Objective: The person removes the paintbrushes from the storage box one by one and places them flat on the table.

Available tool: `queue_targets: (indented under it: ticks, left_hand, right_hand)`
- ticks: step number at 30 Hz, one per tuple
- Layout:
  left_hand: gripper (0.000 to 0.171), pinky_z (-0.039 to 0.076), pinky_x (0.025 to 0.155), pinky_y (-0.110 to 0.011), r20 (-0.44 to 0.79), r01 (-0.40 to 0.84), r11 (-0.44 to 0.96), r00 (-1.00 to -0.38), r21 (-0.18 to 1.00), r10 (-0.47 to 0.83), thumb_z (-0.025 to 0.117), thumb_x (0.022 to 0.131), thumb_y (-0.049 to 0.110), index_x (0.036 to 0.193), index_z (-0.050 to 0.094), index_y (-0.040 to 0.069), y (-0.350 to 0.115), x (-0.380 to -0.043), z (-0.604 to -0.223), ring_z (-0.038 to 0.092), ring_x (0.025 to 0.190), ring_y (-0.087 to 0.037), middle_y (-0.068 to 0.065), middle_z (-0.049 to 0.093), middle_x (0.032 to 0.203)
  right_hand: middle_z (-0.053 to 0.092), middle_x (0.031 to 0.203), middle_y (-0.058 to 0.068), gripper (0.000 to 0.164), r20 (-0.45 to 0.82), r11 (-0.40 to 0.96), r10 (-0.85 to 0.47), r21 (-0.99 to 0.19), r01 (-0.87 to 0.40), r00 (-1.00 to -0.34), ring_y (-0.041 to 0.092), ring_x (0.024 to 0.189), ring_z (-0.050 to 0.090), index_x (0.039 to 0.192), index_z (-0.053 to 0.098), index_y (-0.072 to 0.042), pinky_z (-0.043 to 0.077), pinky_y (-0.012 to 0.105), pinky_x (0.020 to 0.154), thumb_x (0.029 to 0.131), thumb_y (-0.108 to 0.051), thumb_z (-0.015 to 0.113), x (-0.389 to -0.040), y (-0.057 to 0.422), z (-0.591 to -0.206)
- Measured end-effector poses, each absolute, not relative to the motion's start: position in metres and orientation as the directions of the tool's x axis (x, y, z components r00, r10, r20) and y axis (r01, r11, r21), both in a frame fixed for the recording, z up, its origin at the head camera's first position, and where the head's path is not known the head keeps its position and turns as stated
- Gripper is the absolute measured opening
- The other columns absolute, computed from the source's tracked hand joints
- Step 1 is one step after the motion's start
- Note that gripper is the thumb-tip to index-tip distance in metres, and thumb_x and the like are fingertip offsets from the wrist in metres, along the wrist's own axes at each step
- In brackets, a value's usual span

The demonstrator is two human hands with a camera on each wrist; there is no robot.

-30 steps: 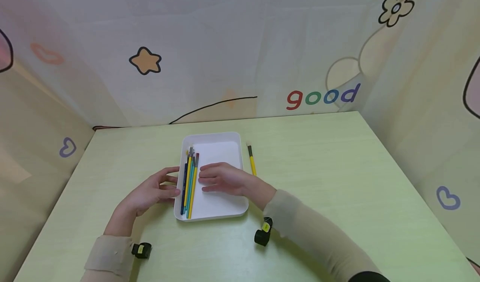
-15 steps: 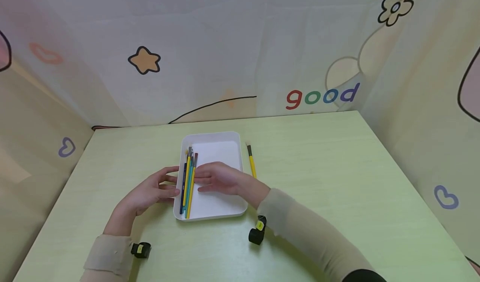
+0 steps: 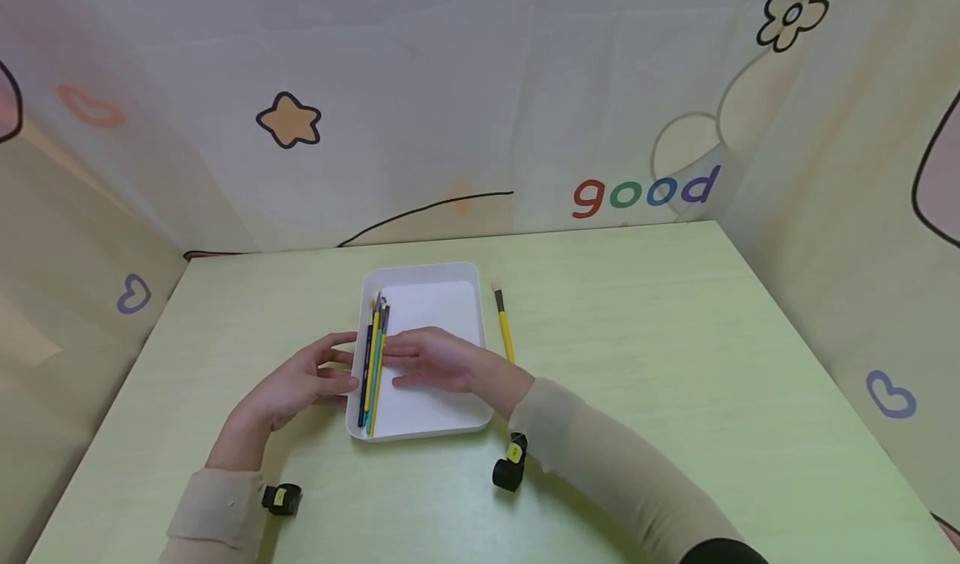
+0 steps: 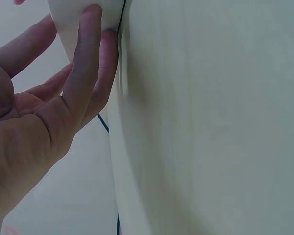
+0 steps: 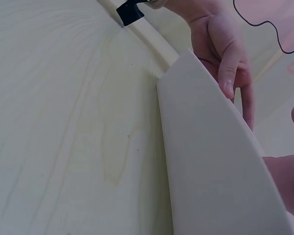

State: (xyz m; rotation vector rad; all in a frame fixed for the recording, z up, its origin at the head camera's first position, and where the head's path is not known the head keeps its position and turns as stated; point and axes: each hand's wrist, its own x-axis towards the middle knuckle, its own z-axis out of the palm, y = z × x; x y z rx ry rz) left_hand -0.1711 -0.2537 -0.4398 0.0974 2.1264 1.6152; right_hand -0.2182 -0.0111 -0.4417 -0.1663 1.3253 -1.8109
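Touching paintbrushes [image 3: 374, 368] in a tray [image 3: 442, 301], the right fingers [image 3: 411, 341] stretched out.
Left fingers [image 4: 88, 54], apart, touched its outer wall; another brush [image 3: 505, 326] lay rightward of all fingers.

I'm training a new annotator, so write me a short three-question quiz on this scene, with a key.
1. True or false: a yellow-handled brush lies on the table, outside the white tray.
2. Where is the left hand?
A) inside the tray, flat on its floor
B) against the tray's outer side
C) on the brush outside the tray
3. Fill in: in the head view, the group of brushes lies along the tray's ____ side.

Key: 1 true; 2 B; 3 left.
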Motion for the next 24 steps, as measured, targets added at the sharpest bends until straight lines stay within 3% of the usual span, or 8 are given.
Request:
queue_targets:
  ticks: [20,24]
  left_hand:
    - [0.074,0.059,0.09,-0.042,-0.301,-0.207,0.282,-0.888,0.937,0.347,0.07,0.096,0.003,0.158,0.029,0.004,-0.255,-0.17,-0.443,0.059,0.118,-0.036,-0.029,0.042,0.142]
    - [0.074,0.059,0.089,-0.042,-0.307,-0.212,0.289,-0.889,0.934,0.341,0.07,0.096,0.003,0.158,0.029,0.005,-0.256,-0.171,-0.441,0.06,0.116,-0.035,-0.028,0.042,0.141]
  right_hand:
    - [0.051,0.147,0.026,0.038,-0.356,-0.108,-0.654,-0.83,0.548,-0.668,0.036,0.139,0.047,0.137,0.047,0.016,0.041,0.048,0.113,0.107,-0.009,0.044,-0.219,-0.024,-0.454]
    - [0.057,0.139,0.025,0.041,-0.375,-0.081,-0.621,-0.843,0.532,-0.688,0.034,0.134,0.053,0.143,0.045,0.014,0.045,0.044,0.11,0.107,-0.004,0.048,-0.219,-0.028,-0.453]
